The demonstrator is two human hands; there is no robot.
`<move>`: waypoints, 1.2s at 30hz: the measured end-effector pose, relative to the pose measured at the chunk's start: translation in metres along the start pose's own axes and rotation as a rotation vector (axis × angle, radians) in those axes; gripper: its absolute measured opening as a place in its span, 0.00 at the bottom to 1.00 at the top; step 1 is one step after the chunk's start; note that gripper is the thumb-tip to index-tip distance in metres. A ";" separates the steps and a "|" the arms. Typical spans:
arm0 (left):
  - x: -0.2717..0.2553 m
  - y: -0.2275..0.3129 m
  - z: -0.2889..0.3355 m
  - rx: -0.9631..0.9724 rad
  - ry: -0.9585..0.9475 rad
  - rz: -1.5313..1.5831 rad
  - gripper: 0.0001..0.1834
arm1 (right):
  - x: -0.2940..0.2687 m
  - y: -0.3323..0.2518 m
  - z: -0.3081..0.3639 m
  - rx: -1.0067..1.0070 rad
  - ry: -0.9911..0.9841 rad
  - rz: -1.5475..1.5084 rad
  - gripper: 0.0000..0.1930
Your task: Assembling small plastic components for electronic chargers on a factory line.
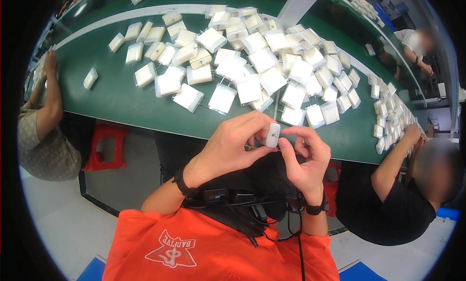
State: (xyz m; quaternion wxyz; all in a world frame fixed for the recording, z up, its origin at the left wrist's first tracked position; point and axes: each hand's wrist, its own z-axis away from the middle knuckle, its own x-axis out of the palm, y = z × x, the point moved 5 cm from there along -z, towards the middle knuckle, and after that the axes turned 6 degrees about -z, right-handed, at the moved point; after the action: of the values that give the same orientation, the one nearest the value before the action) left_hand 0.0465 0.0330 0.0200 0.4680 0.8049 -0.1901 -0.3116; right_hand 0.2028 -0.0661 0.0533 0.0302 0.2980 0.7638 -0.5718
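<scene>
Just past the near edge of the green table, my left hand [238, 137] pinches a small white plastic block [273, 135] between thumb and fingers. The block's rounded rectangular end faces up, with a small metal pin at its middle. Close against the block's right side are the thumb and forefinger of my right hand [308, 157]. Its other fingers are curled, and a tiny shiny spot shows among them, too small to name. Ahead of both hands lies a large loose heap of similar cream-and-white blocks [233, 67], some with thin metal pins sticking out.
The green table [116, 99] curves across in front of me. A single block [91, 79] lies apart at the left. Co-workers sit at both sides, with another heap [388, 113] by the right one. A red stool [108, 147] stands at the left; cables hang before my chest.
</scene>
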 end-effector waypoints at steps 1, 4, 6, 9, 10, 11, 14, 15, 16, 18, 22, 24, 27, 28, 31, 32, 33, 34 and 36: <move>0.000 0.000 0.000 0.005 0.002 0.002 0.22 | 0.000 0.000 0.000 0.001 0.000 0.001 0.09; 0.000 0.002 -0.001 0.014 -0.002 -0.017 0.22 | 0.000 0.000 -0.001 -0.026 0.030 0.041 0.09; 0.000 0.003 -0.001 0.014 -0.011 -0.032 0.22 | 0.002 0.001 -0.002 -0.043 0.020 0.057 0.08; -0.001 0.002 0.001 0.036 -0.016 -0.077 0.24 | 0.004 -0.002 -0.010 -0.053 0.008 0.074 0.08; -0.001 0.001 0.001 0.056 -0.009 -0.106 0.25 | 0.004 -0.001 -0.012 -0.053 0.010 0.074 0.08; 0.001 0.001 0.001 0.058 -0.010 -0.106 0.25 | 0.005 0.002 -0.014 -0.028 0.001 0.071 0.08; -0.001 -0.001 0.002 0.047 0.060 -0.098 0.28 | 0.006 0.009 -0.013 0.031 -0.012 0.015 0.07; 0.000 -0.001 0.002 0.024 0.045 -0.053 0.29 | 0.004 0.012 -0.012 0.071 -0.007 -0.027 0.07; 0.000 -0.001 0.001 0.000 0.029 -0.007 0.30 | 0.002 0.012 -0.011 0.072 -0.008 -0.026 0.07; -0.002 0.001 -0.002 0.020 -0.015 -0.041 0.32 | 0.000 0.017 -0.008 0.148 -0.032 -0.158 0.06; -0.002 0.001 -0.001 -0.003 -0.062 -0.093 0.34 | 0.002 0.017 -0.008 0.164 -0.053 -0.142 0.07; -0.002 0.001 -0.001 -0.005 -0.057 -0.074 0.34 | 0.002 0.019 -0.008 0.175 -0.054 -0.186 0.06; -0.002 -0.002 -0.001 0.010 -0.056 -0.048 0.32 | 0.000 0.019 -0.005 0.304 -0.006 -0.358 0.06; -0.001 -0.002 -0.001 0.025 -0.064 -0.042 0.32 | -0.002 0.019 -0.005 0.305 -0.006 -0.357 0.06; -0.004 0.005 -0.003 -0.003 -0.052 -0.037 0.31 | -0.009 0.019 -0.004 0.352 -0.033 -0.457 0.08; -0.003 0.004 -0.003 -0.004 -0.053 -0.037 0.31 | -0.010 0.018 -0.004 0.350 -0.043 -0.456 0.09; -0.003 0.003 -0.003 0.020 -0.049 -0.053 0.30 | -0.011 0.016 -0.004 0.348 -0.053 -0.455 0.10; -0.003 0.004 -0.003 0.045 -0.044 -0.070 0.30 | -0.011 0.016 -0.004 0.348 -0.053 -0.455 0.10; -0.002 0.003 -0.002 0.035 -0.040 -0.061 0.30 | -0.014 0.009 -0.009 0.213 -0.020 -0.419 0.11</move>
State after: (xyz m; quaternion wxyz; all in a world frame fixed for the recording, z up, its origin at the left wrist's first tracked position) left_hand 0.0465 0.0345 0.0242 0.4403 0.8119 -0.1801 -0.3385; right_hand 0.2216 -0.0629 0.0536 -0.1130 0.1288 0.7439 -0.6460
